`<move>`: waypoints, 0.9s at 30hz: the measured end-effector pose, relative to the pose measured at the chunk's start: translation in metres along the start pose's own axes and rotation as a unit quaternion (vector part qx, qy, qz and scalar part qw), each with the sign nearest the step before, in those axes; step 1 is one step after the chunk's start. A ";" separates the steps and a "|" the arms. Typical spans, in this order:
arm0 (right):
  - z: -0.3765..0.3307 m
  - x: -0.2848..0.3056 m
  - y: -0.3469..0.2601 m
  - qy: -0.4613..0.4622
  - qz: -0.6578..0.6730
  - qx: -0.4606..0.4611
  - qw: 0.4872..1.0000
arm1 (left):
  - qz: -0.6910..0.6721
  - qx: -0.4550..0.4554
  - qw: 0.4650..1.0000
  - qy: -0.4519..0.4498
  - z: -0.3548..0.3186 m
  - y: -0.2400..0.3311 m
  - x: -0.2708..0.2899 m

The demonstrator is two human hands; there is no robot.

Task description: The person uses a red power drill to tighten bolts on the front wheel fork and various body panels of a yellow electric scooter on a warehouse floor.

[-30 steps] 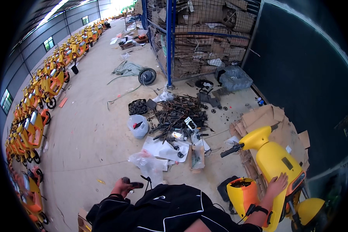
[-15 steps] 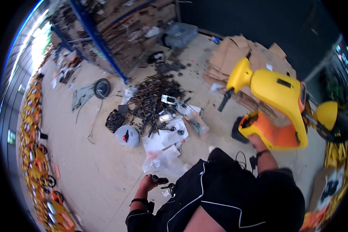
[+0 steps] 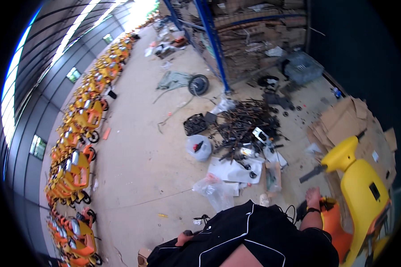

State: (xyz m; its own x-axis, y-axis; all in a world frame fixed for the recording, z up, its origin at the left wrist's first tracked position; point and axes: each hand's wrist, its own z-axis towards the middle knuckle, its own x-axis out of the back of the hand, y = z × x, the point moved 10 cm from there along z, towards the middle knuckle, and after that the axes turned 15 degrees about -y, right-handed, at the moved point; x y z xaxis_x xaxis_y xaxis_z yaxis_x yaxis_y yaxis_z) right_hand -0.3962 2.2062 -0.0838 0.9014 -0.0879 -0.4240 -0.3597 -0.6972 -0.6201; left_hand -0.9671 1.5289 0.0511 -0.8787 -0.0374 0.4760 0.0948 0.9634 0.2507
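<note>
Beside yellow scooter (image 3: 362, 189), right hand (image 3: 313, 196), grip unclear, left hand (image 3: 182, 239) around dark object (image 3: 188, 232), blackened parts pile (image 3: 247, 122) ahead.

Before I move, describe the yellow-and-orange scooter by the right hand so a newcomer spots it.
Find the tall dark wall on the right, then the flattened brown cardboard sheets near it. In front of those, next to the right hand, is the yellow scooter with an orange inner panel. It sits apart from the long row of yellow-and-orange scooters on the left.
</note>
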 end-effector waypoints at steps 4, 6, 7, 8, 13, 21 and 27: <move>0.044 -0.020 0.012 -0.057 0.126 0.008 0.990 | -0.010 0.021 1.000 0.003 -0.015 0.001 -0.033; 0.058 -0.032 0.002 0.006 0.169 0.021 0.985 | -0.004 0.013 1.000 -0.004 -0.009 0.026 -0.037; 0.062 -0.035 0.001 0.033 0.183 0.020 0.982 | -0.009 0.018 1.000 -0.004 -0.018 0.027 -0.048; 0.067 -0.041 -0.003 0.042 0.151 0.020 0.987 | -0.011 0.019 1.000 -0.003 -0.023 0.032 -0.052; 0.086 -0.063 -0.006 0.001 0.231 0.071 0.970 | -0.010 0.012 1.000 0.006 -0.027 0.054 -0.064; 0.069 -0.096 -0.015 -0.075 0.272 0.055 0.958 | 0.018 -0.004 1.000 -0.002 -0.006 0.053 -0.068; 0.023 -0.161 -0.046 -0.094 0.245 0.024 0.965 | 0.057 -0.030 0.998 0.000 0.050 0.029 -0.066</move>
State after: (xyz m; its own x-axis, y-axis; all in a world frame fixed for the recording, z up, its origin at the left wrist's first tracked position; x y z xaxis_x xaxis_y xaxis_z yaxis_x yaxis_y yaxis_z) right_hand -0.5305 2.2688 -0.0026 0.5621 -0.2660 -0.7831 -0.7468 -0.5702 -0.3424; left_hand -0.9299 1.5728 -0.0146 -0.8607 0.0710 0.5041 0.2218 0.9436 0.2457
